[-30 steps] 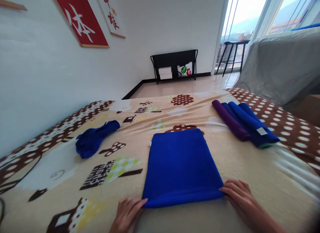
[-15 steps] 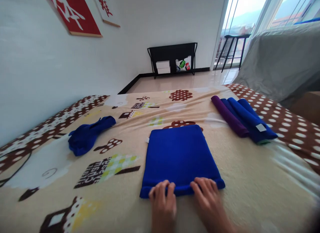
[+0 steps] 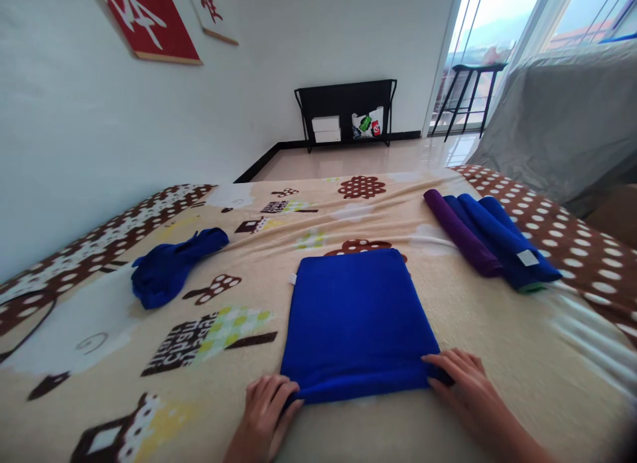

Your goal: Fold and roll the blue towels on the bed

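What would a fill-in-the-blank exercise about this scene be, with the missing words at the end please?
1. The left hand and the right hand hold the near corners of a flat cloth coloured ____.
2. The rolled cloth nearest the flat cloth is ____ in colour.
3. On the patterned blanket, the crumpled cloth lies to the ____ of the flat cloth in the view.

Missing words: blue; purple; left.
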Available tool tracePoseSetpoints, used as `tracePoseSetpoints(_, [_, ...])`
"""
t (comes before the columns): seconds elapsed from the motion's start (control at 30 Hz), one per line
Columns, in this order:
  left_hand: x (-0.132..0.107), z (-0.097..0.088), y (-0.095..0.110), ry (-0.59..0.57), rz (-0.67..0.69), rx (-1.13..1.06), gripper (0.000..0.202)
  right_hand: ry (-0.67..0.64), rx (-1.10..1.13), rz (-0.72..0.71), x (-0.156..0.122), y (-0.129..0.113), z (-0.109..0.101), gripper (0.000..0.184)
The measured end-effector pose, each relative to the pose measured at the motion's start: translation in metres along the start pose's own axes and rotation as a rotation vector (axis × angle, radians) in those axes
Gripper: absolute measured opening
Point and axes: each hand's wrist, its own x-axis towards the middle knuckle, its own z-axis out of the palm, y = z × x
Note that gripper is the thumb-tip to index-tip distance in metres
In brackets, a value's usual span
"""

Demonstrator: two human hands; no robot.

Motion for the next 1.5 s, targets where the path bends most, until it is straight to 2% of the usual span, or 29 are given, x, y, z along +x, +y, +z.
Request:
tracePoseSetpoints(0.1, [0.003,-0.008,-0.007,-0.114,0.015,-0.07,0.01,-0.096,0.077,0.04,0.003,0.008,-0.006,0.019])
tracePoseSetpoints(0.17, [0.006,-0.011,-0.007,-0.183,-0.004,-0.054,0.008,-0.076,0.046,0.056,0.005,0.007,-0.006,0.018])
tracePoseSetpoints(0.2, [0.008,-0.009,-0.004,-0.183,-0.026,-0.012,0.008,-0.023,-0.011,0.069,0.007,0.003,-0.004,0.018])
tracePoseSetpoints(0.27, [0.016,-0.001,0.011,-0.09,-0.094,0.137,0.012,0.147,-0.157,0.08,0.013,-0.016,0.004,0.022])
tracePoseSetpoints(0.33, [0.03,0.016,0.036,0.043,-0.163,0.268,0.025,0.269,-0.232,0.002,0.022,-0.045,0.017,0.033])
tracePoseSetpoints(0.37, [0.038,0.025,0.051,0.096,-0.164,0.285,0.032,0.278,-0.228,-0.081,0.028,-0.06,0.023,0.04])
tracePoseSetpoints(0.43, [0.052,0.043,0.077,0.144,-0.079,0.236,0.04,0.221,-0.19,-0.262,0.038,-0.085,0.034,0.047])
tracePoseSetpoints(0.5, [0.059,0.053,0.088,0.116,0.044,0.189,0.04,0.124,-0.201,-0.358,0.041,-0.091,0.038,0.048])
tracePoseSetpoints(0.57, [0.053,0.051,0.08,0.02,0.106,0.219,0.043,0.046,-0.257,-0.342,0.036,-0.075,0.033,0.05])
tracePoseSetpoints(0.67, [0.029,0.033,0.046,-0.092,0.09,0.307,0.053,0.007,-0.325,-0.234,0.016,-0.03,0.016,0.058])
tracePoseSetpoints(0.73, [0.013,0.02,0.025,-0.103,0.033,0.354,0.054,0.024,-0.341,-0.188,0.004,-0.004,0.007,0.058])
tracePoseSetpoints(0.8, [0.003,0.012,0.015,-0.09,-0.016,0.374,0.054,0.047,-0.35,-0.175,-0.003,0.007,0.003,0.055])
tracePoseSetpoints(0.87, [0.002,0.01,0.018,-0.041,-0.043,0.383,0.055,0.075,-0.36,-0.161,-0.002,0.004,0.004,0.051])
tracePoseSetpoints(0.97, [0.014,0.013,0.043,0.038,-0.059,0.379,0.057,0.14,-0.346,-0.136,0.008,-0.023,0.01,0.051])
tracePoseSetpoints(1.0, [0.02,0.015,0.054,0.043,-0.015,0.349,0.058,0.146,-0.328,-0.163,0.012,-0.035,0.013,0.054])
tracePoseSetpoints(1.07, [0.032,0.022,0.072,0.019,0.157,0.269,0.058,0.105,-0.283,-0.29,0.021,-0.058,0.018,0.059])
tracePoseSetpoints(1.13, [0.042,0.027,0.08,-0.026,0.307,0.232,0.052,0.025,-0.256,-0.405,0.028,-0.072,0.022,0.056])
tracePoseSetpoints(1.17, [0.043,0.029,0.079,-0.05,0.338,0.245,0.048,-0.013,-0.255,-0.423,0.03,-0.074,0.023,0.055])
tracePoseSetpoints(1.23, [0.04,0.027,0.066,-0.094,0.307,0.295,0.049,-0.054,-0.268,-0.373,0.029,-0.064,0.02,0.06])
tracePoseSetpoints(1.33, [0.021,0.016,0.032,-0.135,0.206,0.338,0.054,-0.064,-0.293,-0.243,0.019,-0.032,0.009,0.067])
tracePoseSetpoints(1.4, [0.008,0.008,0.015,-0.132,0.141,0.333,0.053,-0.058,-0.3,-0.203,0.011,-0.013,0.001,0.066])
tracePoseSetpoints(1.5, [-0.004,0.0,0.01,-0.067,0.059,0.262,0.049,-0.028,-0.292,-0.206,0.002,0.001,-0.008,0.063])
